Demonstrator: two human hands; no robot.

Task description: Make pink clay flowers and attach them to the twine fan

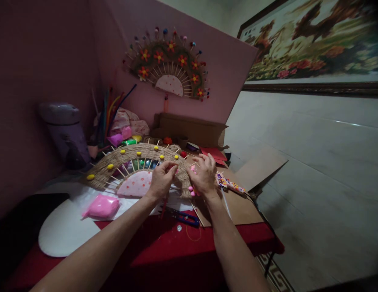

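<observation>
Tan twine-wrapped arched fan [143, 149] extends leftward from the left hand [161, 178], pinched narrow, and right hand [204, 176], grip unclear; red-clothed worktop [164, 243] ends beneath the forearms [106, 251].

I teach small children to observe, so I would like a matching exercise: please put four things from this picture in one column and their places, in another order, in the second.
1. plump pink packet
2. blue-handled snips
3. small yellow oval pieces
4. fan decoration with red-orange flowers

A. on the brown, fibre-covered arch
B. against the upright pink panel
C. between the left forearm and the right forearm
D. on the white sheet, left of both forearms

Pairs: 1-D, 2-C, 3-A, 4-B
</observation>
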